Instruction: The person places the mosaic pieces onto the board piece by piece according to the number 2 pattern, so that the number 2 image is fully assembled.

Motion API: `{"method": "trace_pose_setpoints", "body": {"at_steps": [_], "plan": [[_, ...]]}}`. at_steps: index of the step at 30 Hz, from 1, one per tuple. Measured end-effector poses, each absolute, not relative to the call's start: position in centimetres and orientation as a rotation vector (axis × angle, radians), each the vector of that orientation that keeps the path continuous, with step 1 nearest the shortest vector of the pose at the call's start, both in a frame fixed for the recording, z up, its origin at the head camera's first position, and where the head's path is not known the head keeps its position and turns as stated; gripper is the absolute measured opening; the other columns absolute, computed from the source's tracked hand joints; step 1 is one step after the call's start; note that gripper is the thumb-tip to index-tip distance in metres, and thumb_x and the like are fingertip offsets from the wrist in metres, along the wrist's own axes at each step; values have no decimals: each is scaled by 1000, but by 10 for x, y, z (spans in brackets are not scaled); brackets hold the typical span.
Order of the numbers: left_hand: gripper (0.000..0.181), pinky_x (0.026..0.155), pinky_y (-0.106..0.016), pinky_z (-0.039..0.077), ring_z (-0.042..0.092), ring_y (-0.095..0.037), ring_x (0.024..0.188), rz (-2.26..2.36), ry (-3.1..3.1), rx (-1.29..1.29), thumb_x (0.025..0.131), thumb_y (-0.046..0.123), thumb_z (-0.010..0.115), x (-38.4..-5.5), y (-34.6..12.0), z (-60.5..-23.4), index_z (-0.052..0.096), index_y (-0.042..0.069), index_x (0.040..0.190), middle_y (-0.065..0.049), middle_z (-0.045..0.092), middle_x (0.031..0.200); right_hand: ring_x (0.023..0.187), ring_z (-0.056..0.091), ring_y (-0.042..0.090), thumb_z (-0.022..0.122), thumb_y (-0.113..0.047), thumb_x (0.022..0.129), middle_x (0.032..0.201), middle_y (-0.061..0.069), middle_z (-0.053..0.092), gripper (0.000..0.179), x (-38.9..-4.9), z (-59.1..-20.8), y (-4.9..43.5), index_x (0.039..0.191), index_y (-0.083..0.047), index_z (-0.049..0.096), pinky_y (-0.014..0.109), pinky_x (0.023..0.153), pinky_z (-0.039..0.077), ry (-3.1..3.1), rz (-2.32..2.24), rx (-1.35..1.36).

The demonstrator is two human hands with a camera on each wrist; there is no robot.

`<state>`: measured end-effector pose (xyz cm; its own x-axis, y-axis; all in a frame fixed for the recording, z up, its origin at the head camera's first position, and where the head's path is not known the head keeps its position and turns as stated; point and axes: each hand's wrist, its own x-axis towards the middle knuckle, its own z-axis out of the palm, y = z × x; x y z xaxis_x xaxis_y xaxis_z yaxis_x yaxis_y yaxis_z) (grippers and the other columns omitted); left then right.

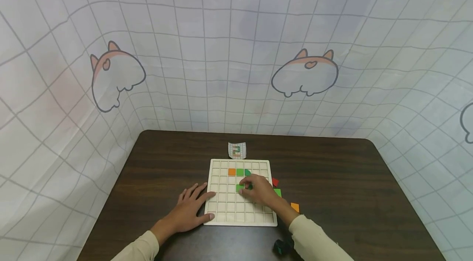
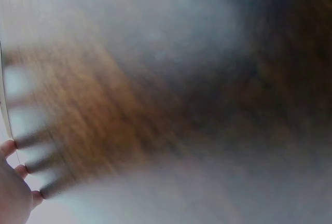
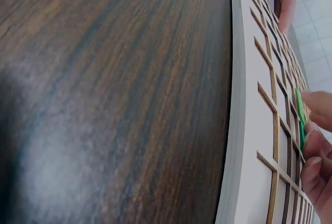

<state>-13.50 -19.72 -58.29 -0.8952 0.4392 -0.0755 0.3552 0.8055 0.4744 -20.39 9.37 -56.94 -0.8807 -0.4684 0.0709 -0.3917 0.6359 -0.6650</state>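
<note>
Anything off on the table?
Minor: a red tile, a green tile and an orange tile lie loose on the table, right of the grid board, the red one askew, unlike those in its cells. No spill or damage visible.

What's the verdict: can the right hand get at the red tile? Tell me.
Probably yes: the red tile lies on the table by the board, near the right hand, nothing seen on top. The hand is at a green tile, though, and would need to leave it first.
</note>
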Motion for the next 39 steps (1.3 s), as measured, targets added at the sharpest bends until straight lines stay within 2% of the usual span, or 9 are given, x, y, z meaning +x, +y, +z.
{"method": "trace_pose_setpoints", "body": {"at_steps": [5, 9, 17, 25, 32, 39], "plan": [[67, 109, -74, 19, 21, -45, 150, 692, 2804, 629, 94, 65, 56, -134, -197, -583, 44, 32, 152, -10, 26, 165, 69, 53, 7, 77, -18, 90, 85, -4, 64, 21, -203, -570, 105, 107, -7, 74, 24, 65, 46, 2688, -1203, -732], [67, 109, -74, 19, 21, -45, 150, 696, 2800, 625, 94, 65, 56, -134, -196, -582, 45, 32, 151, -11, 26, 165, 62, 50, 5, 73, -19, 93, 85, -6, 63, 19, -204, -568, 119, 109, -8, 74, 22, 58, 44, 2657, -1268, -632], [67, 109, -74, 20, 22, -45, 150, 696, 2802, 621, 94, 65, 57, -134, -196, -580, 45, 32, 151, -10, 26, 165, 67, 52, 12, 71, -21, 95, 85, -4, 66, 19, -208, -555, 156, 110, -9, 74, 24, 58, 43, 2697, -1308, -490], [67, 108, -75, 20, 22, -45, 150, 691, 2805, 627, 94, 65, 56, -134, -197, -580, 45, 32, 151, -11, 26, 165, 48, 48, 11, 69, -13, 96, 84, 2, 62, 18, -210, -553, 193, 112, -5, 72, 26, 45, 41, 2681, -1375, -376], [67, 108, -74, 21, 22, -44, 150, 686, 2816, 621, 94, 65, 57, -134, -198, -581, 45, 33, 151, -10, 26, 165, 56, 53, 13, 73, -15, 92, 100, 5, 64, 22, -212, -559, 203, 113, -8, 71, 27, 50, 47, 2717, -1254, -294], [67, 107, -75, 21, 22, -44, 150, 689, 2807, 628, 94, 66, 56, -134, -197, -582, 45, 33, 151, -10, 26, 165, 56, 54, 12, 75, -14, 91, 116, 11, 64, 25, -215, -566, 201, 115, -9, 71, 26, 51, 47, 2748, -1151, -305]]}}
